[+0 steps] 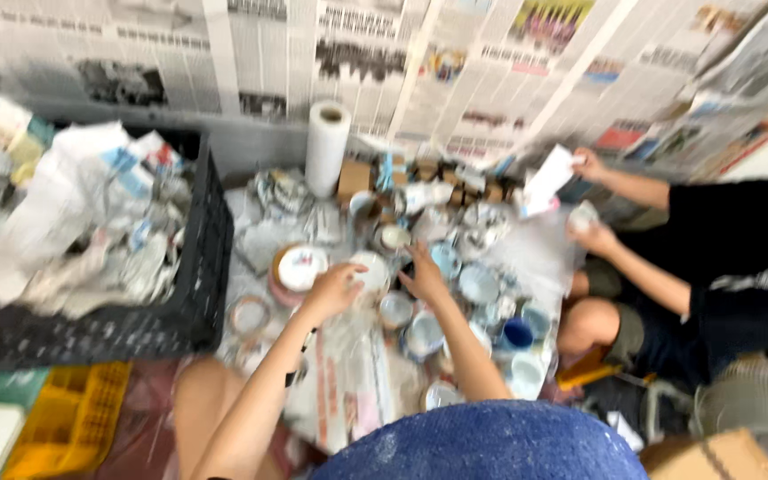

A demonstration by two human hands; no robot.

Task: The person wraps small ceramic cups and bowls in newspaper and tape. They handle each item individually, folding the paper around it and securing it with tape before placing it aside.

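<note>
Left hand (332, 289) curled over a white bowl (371, 271) w/ grip unclear, right hand (424, 277) spread flat amid bowls just beyond; bowl prob. ceramic — stiff, slick, breakable, so hold by the rim.

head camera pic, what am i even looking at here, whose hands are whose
One picture, from a camera on a person's head, looking down. The two bare arms from the bottom are theirs: the left hand rests on a white round lid, and the right hand reaches among small blue-and-white paint tubs on the plastic-covered floor. The picture is blurred, so neither grip is clear. A second person in black sits to the right, holding white paper. A black crate of crumpled newspaper stands to the left.
</note>
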